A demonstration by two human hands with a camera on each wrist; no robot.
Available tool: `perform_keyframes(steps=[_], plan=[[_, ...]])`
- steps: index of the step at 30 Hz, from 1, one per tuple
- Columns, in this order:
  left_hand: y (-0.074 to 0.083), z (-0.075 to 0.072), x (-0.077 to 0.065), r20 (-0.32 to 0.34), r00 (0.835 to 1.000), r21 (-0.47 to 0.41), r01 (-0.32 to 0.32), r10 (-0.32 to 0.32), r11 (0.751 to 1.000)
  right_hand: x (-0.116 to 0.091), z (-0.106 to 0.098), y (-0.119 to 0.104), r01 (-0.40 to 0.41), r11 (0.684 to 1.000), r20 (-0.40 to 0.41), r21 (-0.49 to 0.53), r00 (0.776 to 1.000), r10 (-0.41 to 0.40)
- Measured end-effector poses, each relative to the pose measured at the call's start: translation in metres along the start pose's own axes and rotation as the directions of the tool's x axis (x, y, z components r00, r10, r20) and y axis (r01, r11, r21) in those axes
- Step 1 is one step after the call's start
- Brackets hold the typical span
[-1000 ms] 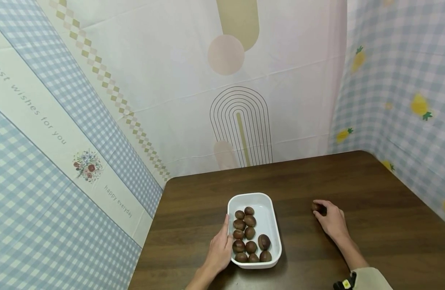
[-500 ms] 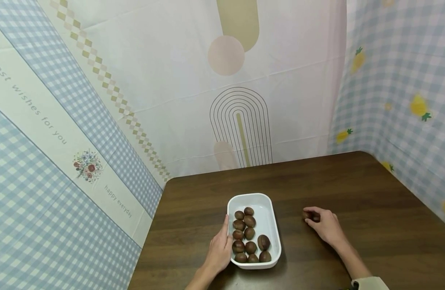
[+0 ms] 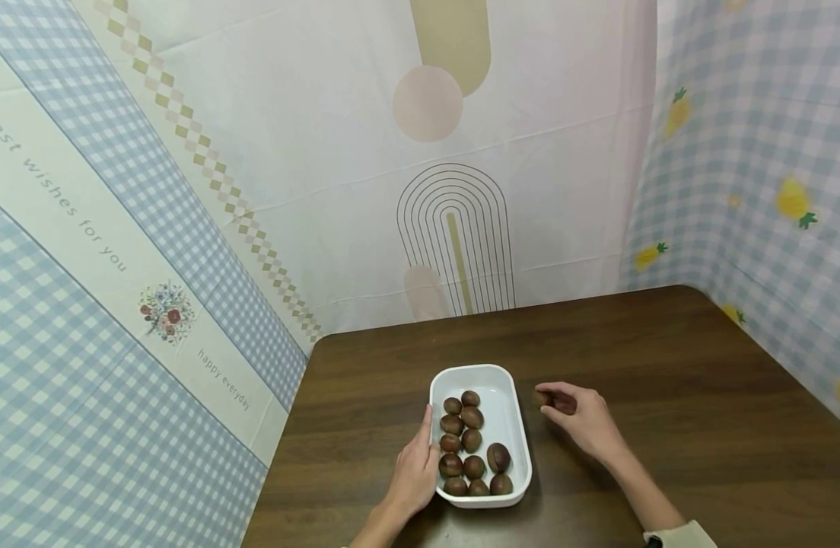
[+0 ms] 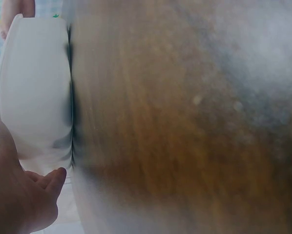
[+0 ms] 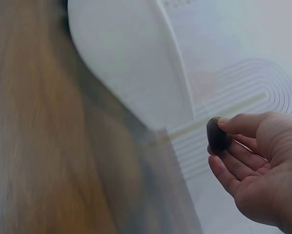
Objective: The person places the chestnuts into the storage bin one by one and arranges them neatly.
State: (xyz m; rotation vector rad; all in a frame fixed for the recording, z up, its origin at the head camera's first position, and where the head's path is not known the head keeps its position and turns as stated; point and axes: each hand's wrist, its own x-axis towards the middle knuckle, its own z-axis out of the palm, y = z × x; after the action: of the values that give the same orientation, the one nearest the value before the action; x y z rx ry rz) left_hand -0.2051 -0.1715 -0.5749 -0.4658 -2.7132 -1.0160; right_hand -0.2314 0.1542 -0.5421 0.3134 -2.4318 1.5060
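Observation:
A white rectangular dish (image 3: pixel 505 396) holds several brown chestnuts (image 3: pixel 472 417), mostly along its left side and near end. My left hand (image 3: pixel 415 468) rests along the dish's left wall, with extended fingers at the rim. In the left wrist view, the left hand (image 4: pixel 24 190) lies against the dish's outer wall (image 4: pixel 36 87). Just right of the dish, my right hand (image 3: pixel 584 418) pinches one chestnut (image 3: pixel 542 398) between thumb and fingers. The right wrist view shows this dark chestnut (image 5: pixel 217 136) at the fingertips, with the dish beyond it.
The dish stands on a dark wooden table (image 3: pixel 365 396). A pale patterned cloth (image 3: pixel 351 228) hangs behind the table's far edge. Checked cloths hang on the left (image 3: pixel 71 304) and right (image 3: pixel 749 228).
My right hand has moved left across the table with the chestnut, from well right of the dish to near its right rim. The left hand and the dish stay in place.

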Motion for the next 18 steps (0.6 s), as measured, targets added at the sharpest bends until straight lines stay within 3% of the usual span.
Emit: perform_keyframes(steps=[10,18], plan=[[-0.003,0.001,0.001,-0.003,1.0,0.0,-0.004,0.004,1.0,0.004,0.036,-0.017,0.056,0.997,-0.033,0.053,0.998,-0.054],[-0.001,0.001,0.001,-0.002,1.0,-0.001,-0.012,0.012,1.0,0.003,0.069,-0.019,0.128,0.986,-0.115,-0.103,0.984,-0.14]])
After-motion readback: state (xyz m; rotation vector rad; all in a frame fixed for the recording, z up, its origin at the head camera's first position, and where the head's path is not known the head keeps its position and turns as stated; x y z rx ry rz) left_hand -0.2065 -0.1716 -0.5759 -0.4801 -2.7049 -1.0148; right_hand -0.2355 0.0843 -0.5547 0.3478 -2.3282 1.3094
